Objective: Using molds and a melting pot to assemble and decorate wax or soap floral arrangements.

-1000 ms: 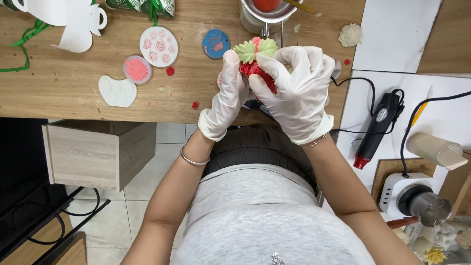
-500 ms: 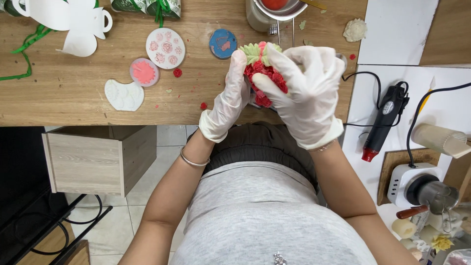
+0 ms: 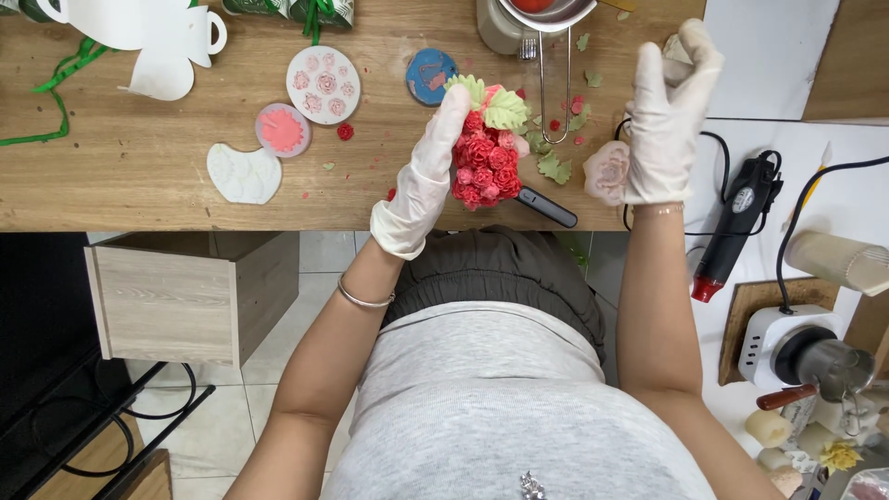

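Note:
My left hand [image 3: 428,167], in a white glove, grips a bunch of small red wax roses topped with pale green leaves [image 3: 486,153] at the near edge of the wooden table [image 3: 139,176]. My right hand [image 3: 669,116], also gloved, is lifted off to the right with its fingers spread and nothing in it. A pale pink rose mould [image 3: 607,171] lies just left of that hand. Loose green leaves [image 3: 554,168] and red bits are scattered between the hands.
Round pink and white silicone moulds [image 3: 322,83], a white heart-shaped mould [image 3: 243,173] and a blue mould [image 3: 431,74] lie left. A metal pot with a wire handle [image 3: 542,37] stands at the back. A black heat gun [image 3: 736,222] and small hotplate [image 3: 787,343] sit right.
My right hand has let go of the rose bunch and moved away to the right, opening. My left hand alone now holds the bunch.

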